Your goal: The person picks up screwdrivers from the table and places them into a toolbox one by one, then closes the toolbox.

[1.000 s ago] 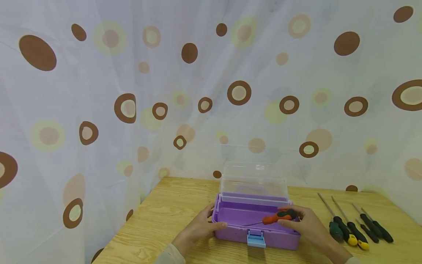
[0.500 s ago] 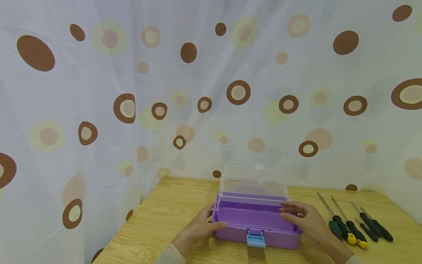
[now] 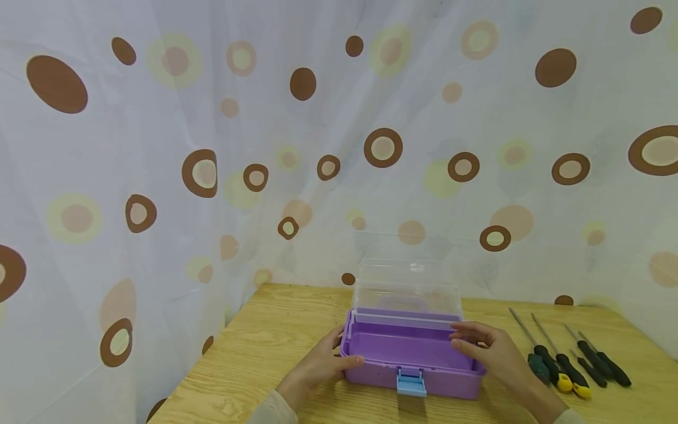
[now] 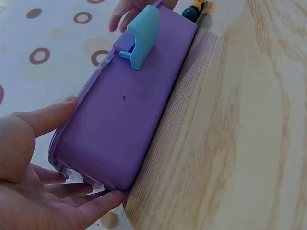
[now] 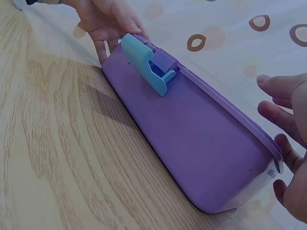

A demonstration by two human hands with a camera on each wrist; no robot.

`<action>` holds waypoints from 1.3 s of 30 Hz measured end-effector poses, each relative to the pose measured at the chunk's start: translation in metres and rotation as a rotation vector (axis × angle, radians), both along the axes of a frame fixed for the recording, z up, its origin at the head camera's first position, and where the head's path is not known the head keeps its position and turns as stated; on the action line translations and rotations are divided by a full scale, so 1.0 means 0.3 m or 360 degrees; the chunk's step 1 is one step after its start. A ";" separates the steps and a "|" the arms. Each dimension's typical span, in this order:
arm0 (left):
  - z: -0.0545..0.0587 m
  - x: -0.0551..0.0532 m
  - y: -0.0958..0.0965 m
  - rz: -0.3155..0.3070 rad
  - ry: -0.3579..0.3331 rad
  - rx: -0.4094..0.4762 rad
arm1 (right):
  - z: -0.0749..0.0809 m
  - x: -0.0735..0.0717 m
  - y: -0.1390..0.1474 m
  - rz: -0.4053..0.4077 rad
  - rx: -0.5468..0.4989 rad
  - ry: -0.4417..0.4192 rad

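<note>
A purple toolbox (image 3: 410, 381) with a light blue latch (image 3: 411, 383) stands on the table, its clear lid (image 3: 408, 285) raised at the back. My left hand (image 3: 323, 360) holds the box's left end, thumb on the front rim; in the left wrist view its fingers (image 4: 103, 203) lie against the end wall. Over the right end is my right hand (image 3: 489, 353), fingers loosely bent with nothing between them. In the right wrist view those fingertips (image 5: 268, 109) are just beyond the rim. The front wall hides part of the box's inside, and no screwdriver shows in there.
Several screwdrivers lie on the wooden table (image 3: 275, 318) to the right, among them a yellow-ended one (image 3: 574, 377) and a dark green stubby-handled one (image 3: 539, 370). A dotted curtain (image 3: 318, 118) hangs behind and to the left.
A second ago my right hand held a red-and-black screwdriver over the box; it has let go and the screwdriver is out of sight. My left hand has stayed on the box.
</note>
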State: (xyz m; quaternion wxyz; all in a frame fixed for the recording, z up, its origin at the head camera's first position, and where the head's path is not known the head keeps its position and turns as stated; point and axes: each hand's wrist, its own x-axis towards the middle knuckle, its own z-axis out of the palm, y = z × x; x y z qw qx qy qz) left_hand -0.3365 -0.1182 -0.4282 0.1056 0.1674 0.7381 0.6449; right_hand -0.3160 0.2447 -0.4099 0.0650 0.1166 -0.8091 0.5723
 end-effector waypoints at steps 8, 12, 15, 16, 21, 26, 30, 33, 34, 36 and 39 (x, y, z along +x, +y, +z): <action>0.000 0.004 0.001 -0.0013 -0.0005 0.0017 | 0.009 0.009 -0.004 -0.0039 0.0009 -0.0001; 0.003 0.003 -0.002 -0.0018 -0.0014 0.0009 | 0.010 0.012 0.001 -0.0053 -0.0015 -0.0023; 0.004 0.004 -0.005 -0.0026 -0.0020 0.0010 | 0.010 0.014 0.006 -0.0052 -0.0028 -0.0017; 0.005 0.004 -0.005 -0.0032 -0.0022 0.0013 | 0.011 0.014 0.008 -0.0056 -0.0028 -0.0011; 0.002 0.002 -0.008 -0.0029 -0.0007 0.0004 | 0.019 0.022 0.020 -0.0077 -0.0043 0.0013; -0.001 -0.001 -0.006 -0.0031 -0.0011 0.0008 | 0.018 0.029 0.041 -0.0105 -0.0031 0.0049; -0.002 -0.001 -0.004 -0.0030 -0.0024 0.0027 | 0.018 0.038 0.055 -0.0149 0.0035 0.0056; -0.002 -0.005 -0.004 -0.0030 -0.0027 0.0040 | 0.021 0.045 0.066 -0.0179 0.0087 0.0058; -0.002 -0.006 -0.004 -0.0033 -0.0026 0.0044 | 0.021 0.046 0.072 -0.0187 0.0096 0.0061; -0.002 -0.005 -0.003 -0.0036 -0.0027 0.0048 | 0.019 0.045 0.083 -0.0202 0.0109 0.0062; 0.000 -0.002 -0.002 -0.0039 -0.0032 0.0053 | 0.013 0.041 0.108 -0.0232 0.0149 0.0056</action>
